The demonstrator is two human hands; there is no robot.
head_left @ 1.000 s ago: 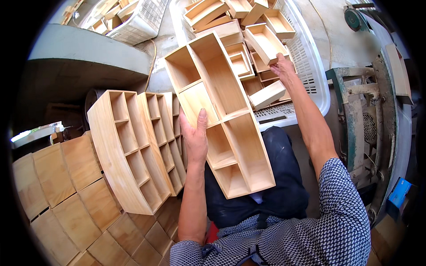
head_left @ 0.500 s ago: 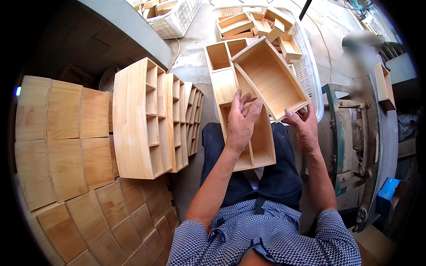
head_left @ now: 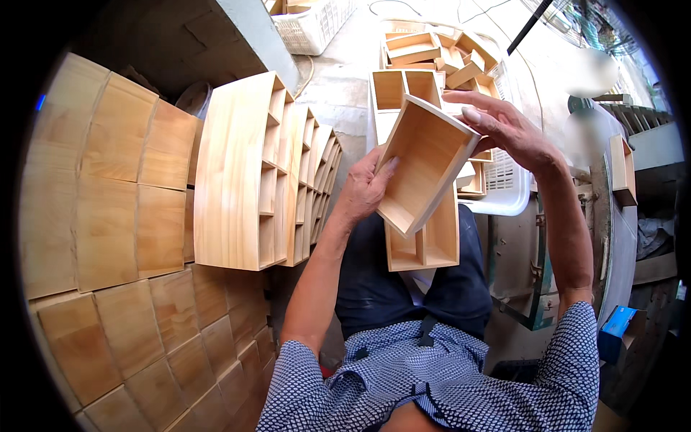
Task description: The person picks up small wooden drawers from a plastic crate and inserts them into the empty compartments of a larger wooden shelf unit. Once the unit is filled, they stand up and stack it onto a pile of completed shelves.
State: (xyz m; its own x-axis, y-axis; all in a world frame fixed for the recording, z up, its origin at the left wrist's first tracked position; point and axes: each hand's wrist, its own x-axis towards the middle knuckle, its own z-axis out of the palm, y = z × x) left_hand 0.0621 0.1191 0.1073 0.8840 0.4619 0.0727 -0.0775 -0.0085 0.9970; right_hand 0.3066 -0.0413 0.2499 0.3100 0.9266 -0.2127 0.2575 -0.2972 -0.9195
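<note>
I hold a small box (head_left: 425, 162) up in front of me, over my lap. It is plain pale wood, a shallow open rectangle with thin walls and a flat bottom, unpainted, its grain running lengthwise. It is tilted, its open side turned toward my face, one short end up near my right hand and the other down by my left.

My left hand (head_left: 366, 189) grips the box's lower left wall, thumb hooked over the rim into the inside, the other fingers behind the wall. My right hand (head_left: 507, 129) is at the upper right corner, fingers stretched fairly wide, fingertips resting on the top edge; I cannot tell whether it truly clamps the wood.

Just behind the box, and partly hidden by it, a longer divided rack (head_left: 423, 241) of the same wood rests on my lap, its partitioned compartments showing above and below the box.

To my left a row of finished racks (head_left: 241, 169) stands on edge, packed side by side, and beside them stacks of flat wooden panels (head_left: 108, 194). Ahead of me a white basket (head_left: 504, 191) holds more small boxes, piled loosely.
</note>
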